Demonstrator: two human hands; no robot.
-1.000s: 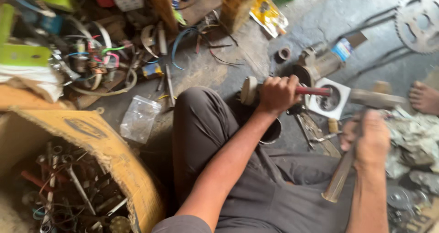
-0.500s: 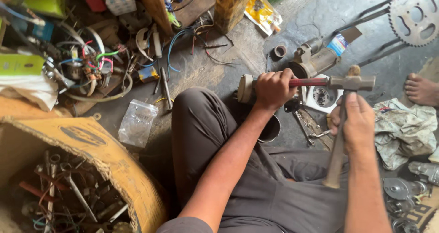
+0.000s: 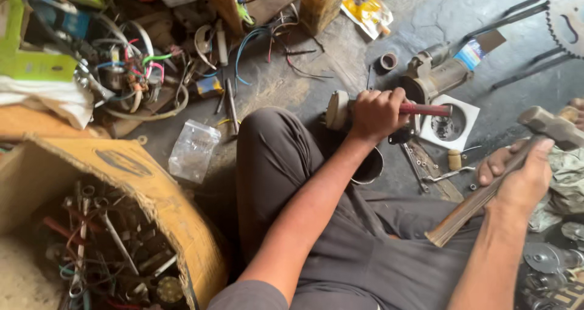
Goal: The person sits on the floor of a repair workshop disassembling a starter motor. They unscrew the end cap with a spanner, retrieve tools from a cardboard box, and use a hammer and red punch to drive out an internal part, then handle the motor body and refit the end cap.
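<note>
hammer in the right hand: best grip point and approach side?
Grip the wooden handle near its free lower end, coming from the person's side. The hammer lies slanted, its heavy metal head up and away, so the long bare shaft is the only easy hold. The right hand wraps it about mid-shaft; the left hand holds a red-handled tool.

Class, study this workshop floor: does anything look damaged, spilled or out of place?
Yes. The cardboard box at lower left has a torn, ragged rim and holds a jumble of tools. Loose coloured wires lie tangled on the floor at upper left. Small bolts lie scattered near the right hand, which grips a hammer.
</note>
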